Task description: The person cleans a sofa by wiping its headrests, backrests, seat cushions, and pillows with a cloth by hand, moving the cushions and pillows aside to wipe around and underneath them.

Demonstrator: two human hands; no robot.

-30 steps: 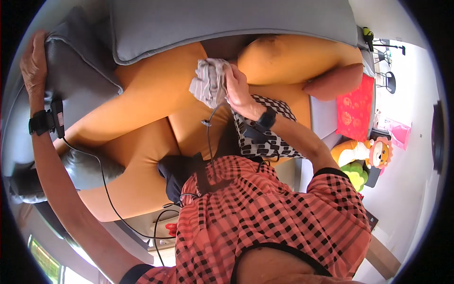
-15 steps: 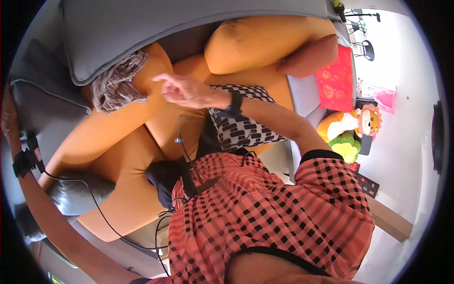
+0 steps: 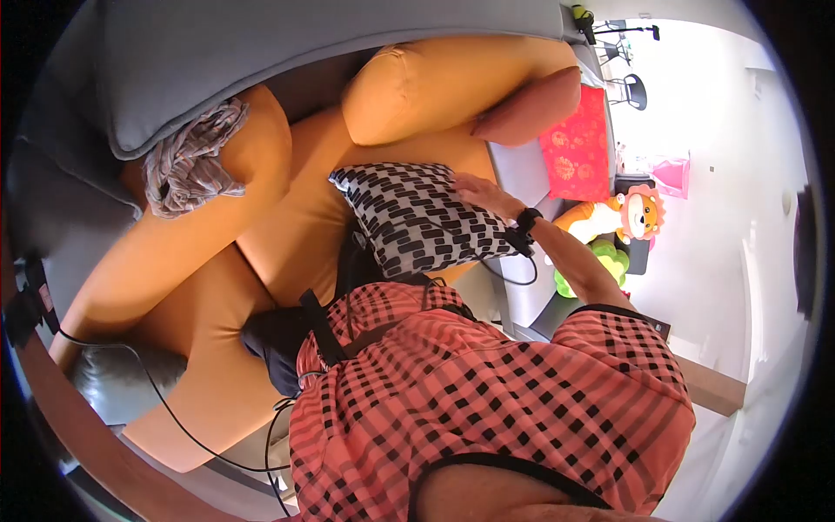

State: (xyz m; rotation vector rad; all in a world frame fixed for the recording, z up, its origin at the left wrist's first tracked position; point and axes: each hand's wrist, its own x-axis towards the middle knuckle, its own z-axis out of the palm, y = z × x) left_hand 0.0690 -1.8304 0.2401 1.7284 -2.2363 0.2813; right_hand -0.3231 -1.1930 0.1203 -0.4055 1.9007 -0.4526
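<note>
A black-and-white patterned pillow (image 3: 400, 213) lies tilted on the orange sofa seat (image 3: 296, 230), close in front of the checked shirt. At its far right edge is my right hand (image 3: 489, 197), fingers bent over the fabric and closed on it. A crumpled striped cloth (image 3: 193, 161) rests over the orange sofa armrest, beside a large grey cushion (image 3: 217, 52). Of my left arm only the forearm and strapped wrist show at the left edge; the hand itself is out of sight.
An orange bolster (image 3: 435, 83) and a reddish-brown cushion (image 3: 531, 109) lie at the far side. Beyond them are a red patterned cloth (image 3: 576, 148) and a lion plush (image 3: 639, 213). A shiny grey cushion (image 3: 130, 378) sits lower left, with a black cable near it.
My right hand let go of the striped cloth, which now lies on the armrest, and moved right onto the patterned pillow. My left hand has left the view.
</note>
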